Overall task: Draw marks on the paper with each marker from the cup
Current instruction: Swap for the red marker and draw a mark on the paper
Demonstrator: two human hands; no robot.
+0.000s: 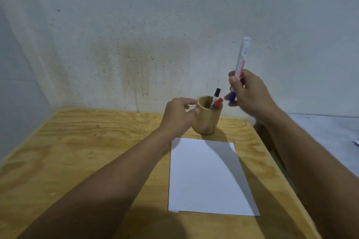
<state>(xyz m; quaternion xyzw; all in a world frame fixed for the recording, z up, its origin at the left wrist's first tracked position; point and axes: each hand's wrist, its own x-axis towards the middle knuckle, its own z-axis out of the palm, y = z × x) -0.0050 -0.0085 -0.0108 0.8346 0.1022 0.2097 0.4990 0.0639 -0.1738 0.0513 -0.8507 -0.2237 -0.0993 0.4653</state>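
While between hands: cup (pixel 207 118).

Plywood table (pixel 81 153): pale yellow, strong wavy grain, a few small dark knots toward 10 o'clock. Broad shadow across its near edge at 6 o'clock.

Wall (pixel 174 15) at 12 o'clock: grey-white, speckled with dark spots, a brownish stain with drip streaks running down to the table's far edge.

Pale grey surface (pixel 326 128) at 3 o'clock, beside the table.
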